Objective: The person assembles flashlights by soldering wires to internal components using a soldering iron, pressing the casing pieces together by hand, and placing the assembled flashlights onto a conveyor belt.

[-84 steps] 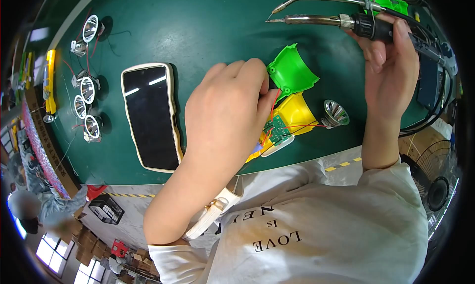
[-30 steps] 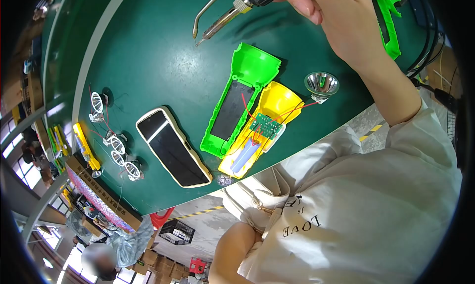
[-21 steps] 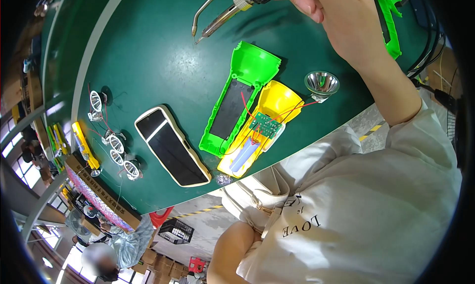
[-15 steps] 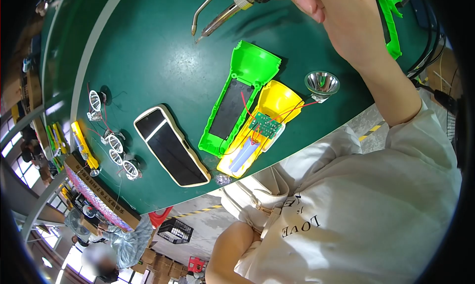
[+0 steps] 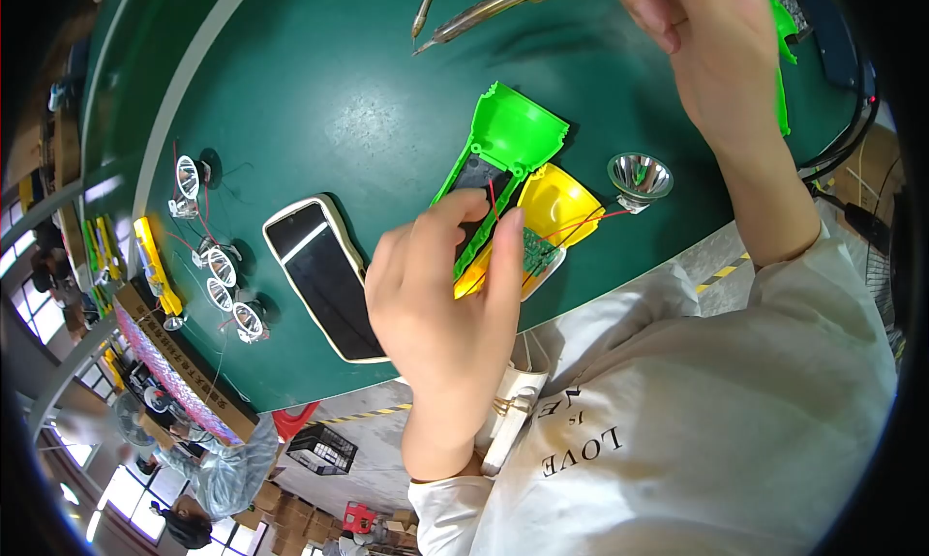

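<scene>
My right hand point(image 5: 716, 48) grips the handle of a soldering iron point(image 5: 484, 14), whose tip points left above the table, with a curved metal tube beside it. Over the flashlight parts hovers my left hand point(image 5: 431, 295), thumb and fingers apart around a red wire point(image 5: 494, 196). Under and beyond that hand lie a green flashlight shell half point(image 5: 520, 125) and a yellow shell half point(image 5: 559, 203). A green circuit board point(image 5: 538, 256) sits in the yellow half, partly hidden by my thumb. Red wires link it to a silver reflector point(image 5: 640, 179). The battery is hidden behind my hand.
A phone point(image 5: 324, 275) lies left of my left hand. Several wired reflectors point(image 5: 221, 266) and a yellow flashlight point(image 5: 155, 266) are farther left. Green plastic pieces point(image 5: 784, 91) and black cables point(image 5: 842, 154) lie at the right. Another person point(image 5: 198, 508) is at lower left.
My left hand has come up from beside my body to the flashlight shells, covering the battery. My right hand and the soldering iron have shifted right and slightly up in view.
</scene>
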{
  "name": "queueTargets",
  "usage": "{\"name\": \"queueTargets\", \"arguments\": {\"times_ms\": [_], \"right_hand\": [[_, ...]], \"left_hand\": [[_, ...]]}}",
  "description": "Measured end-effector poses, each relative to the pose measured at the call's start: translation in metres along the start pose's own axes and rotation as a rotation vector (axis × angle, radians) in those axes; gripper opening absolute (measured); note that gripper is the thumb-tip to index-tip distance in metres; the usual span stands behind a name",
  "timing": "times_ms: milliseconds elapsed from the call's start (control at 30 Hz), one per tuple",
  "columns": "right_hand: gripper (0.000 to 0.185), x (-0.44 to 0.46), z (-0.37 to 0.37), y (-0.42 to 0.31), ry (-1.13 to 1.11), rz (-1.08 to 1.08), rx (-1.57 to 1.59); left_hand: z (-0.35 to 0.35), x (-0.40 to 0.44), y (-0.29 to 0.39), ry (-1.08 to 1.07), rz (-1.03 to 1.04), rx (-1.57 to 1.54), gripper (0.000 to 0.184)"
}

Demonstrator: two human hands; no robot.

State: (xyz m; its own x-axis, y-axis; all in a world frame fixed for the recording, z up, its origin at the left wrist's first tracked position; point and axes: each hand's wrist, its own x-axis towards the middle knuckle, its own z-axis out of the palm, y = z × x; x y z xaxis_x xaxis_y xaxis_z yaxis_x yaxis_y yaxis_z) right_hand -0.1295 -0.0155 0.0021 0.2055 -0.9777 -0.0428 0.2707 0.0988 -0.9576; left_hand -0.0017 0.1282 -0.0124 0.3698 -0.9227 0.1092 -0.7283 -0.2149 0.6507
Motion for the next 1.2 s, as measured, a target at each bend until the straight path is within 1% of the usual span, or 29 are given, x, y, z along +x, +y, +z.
{"name": "queueTargets", "arguments": {"times_ms": [33, 100, 133, 167, 200, 233, 267, 300, 367, 400, 433, 467, 500, 533, 567, 600, 633, 700, 733, 767, 833, 867, 967, 1000, 1067, 1100, 1167, 1200], "right_hand": [[0.014, 0.0, -0.003, 0.003, -0.004, 0.001, -0.003], [0.017, 0.001, -0.011, 0.009, 0.076, -0.067, -0.138], [0.02, -0.006, -0.005, 0.003, 0.061, -0.223, -0.208], [0.02, -0.008, -0.004, 0.002, 0.056, -0.22, -0.207], [0.021, -0.01, -0.003, 0.001, 0.059, -0.274, -0.222], [0.022, -0.01, -0.003, 0.001, 0.062, -0.327, -0.237], [0.022, -0.009, -0.006, -0.003, 0.022, -0.236, -0.197], [0.022, -0.01, -0.008, -0.001, 0.015, -0.23, -0.198], [0.022, -0.013, -0.01, 0.006, -0.124, -0.248, -0.182], [0.021, -0.013, -0.009, 0.009, -0.224, -0.212, -0.072], [0.021, -0.013, -0.009, 0.012, -0.323, -0.176, 0.038], [0.022, -0.012, -0.008, 0.014, -0.418, -0.212, -0.048], [0.021, -0.017, -0.008, 0.018, -0.382, -0.217, -0.128], [0.02, -0.024, 0.009, 0.024, -0.156, -0.287, -0.227], [0.019, -0.028, 0.027, 0.028, 0.068, -0.356, -0.324], [0.023, -0.024, -0.009, 0.016, -0.508, -0.17, -0.209], [0.022, -0.025, -0.004, 0.02, -0.521, -0.166, -0.181], [0.021, -0.029, -0.002, 0.025, -0.586, -0.167, -0.192], [0.023, -0.028, 0.001, 0.027, -0.654, -0.097, -0.116], [0.023, -0.029, 0.002, 0.029, -0.673, -0.093, -0.115], [0.024, -0.032, 0.003, 0.033, -0.683, -0.163, -0.221], [0.025, -0.034, 0.005, 0.035, -0.648, -0.192, -0.242], [0.026, -0.035, 0.006, 0.038, -0.688, -0.242, -0.292], [0.026, -0.035, 0.006, 0.037, -0.696, -0.239, -0.293], [0.025, -0.036, 0.007, 0.034, -0.692, -0.097, -0.233], [0.025, -0.036, 0.006, 0.033, -0.693, -0.095, -0.234], [0.025, -0.034, 0.002, 0.03, -0.663, -0.011, -0.282], [0.026, -0.03, 0.002, 0.035, -0.699, -0.118, -0.269]], "left_hand": [[0.004, 0.0, -0.001, -0.003, -0.002, -0.005, 0.017], [0.005, -0.002, -0.002, -0.024, -0.023, -0.003, 0.016], [0.004, -0.003, -0.001, -0.039, -0.021, 0.038, 0.016], [0.003, -0.004, 0.0, -0.054, -0.018, 0.08, 0.016], [0.002, -0.004, -0.001, -0.053, -0.024, 0.08, 0.016], [0.0, -0.004, -0.002, -0.03, 0.024, 0.095, 0.017], [-0.002, -0.004, -0.004, -0.007, 0.069, 0.11, 0.017], [-0.008, -0.005, -0.004, -0.005, 0.061, 0.11, 0.017], [-0.027, -0.01, -0.006, 0.081, -0.051, 0.205, 0.018], [-0.036, -0.013, -0.015, 0.109, -0.111, 0.205, 0.018], [-0.04, -0.016, -0.019, 0.161, -0.218, 0.138, 0.017], [-0.044, -0.021, -0.029, 0.145, -0.29, 0.083, 0.016], [-0.048, -0.026, -0.036, 0.127, -0.364, 0.027, 0.015], [-0.05, -0.031, -0.036, 0.135, -0.375, 0.026, 0.015], [-0.052, -0.036, -0.036, 0.061, -0.342, 0.059, 0.014], [-0.053, -0.04, -0.037, -0.011, -0.309, 0.092, 0.014], [-0.05, -0.043, -0.041, -0.034, -0.195, 0.044, 0.017], [-0.045, -0.049, -0.043, -0.022, -0.125, 0.057, 0.021], [-0.042, -0.049, -0.049, 0.009, -0.024, 0.082, 0.024], [-0.041, -0.049, -0.05, 0.021, -0.039, 0.083, 0.024], [-0.039, -0.051, -0.053, 0.035, 0.002, 0.093, 0.024], [-0.036, -0.051, -0.055, 0.057, 0.019, 0.094, 0.023], [-0.032, -0.05, -0.058, 0.07, 0.046, 0.092, 0.022], [-0.03, -0.049, -0.06, 0.09, 0.077, 0.089, 0.021], [-0.031, -0.048, -0.06, 0.091, 0.101, 0.112, 0.021], [-0.032, -0.047, -0.06, 0.087, 0.132, 0.135, 0.021], [-0.033, -0.048, -0.06, 0.091, 0.13, 0.135, 0.021], [-0.033, -0.048, -0.06, 0.095, 0.13, 0.137, 0.021]]}}
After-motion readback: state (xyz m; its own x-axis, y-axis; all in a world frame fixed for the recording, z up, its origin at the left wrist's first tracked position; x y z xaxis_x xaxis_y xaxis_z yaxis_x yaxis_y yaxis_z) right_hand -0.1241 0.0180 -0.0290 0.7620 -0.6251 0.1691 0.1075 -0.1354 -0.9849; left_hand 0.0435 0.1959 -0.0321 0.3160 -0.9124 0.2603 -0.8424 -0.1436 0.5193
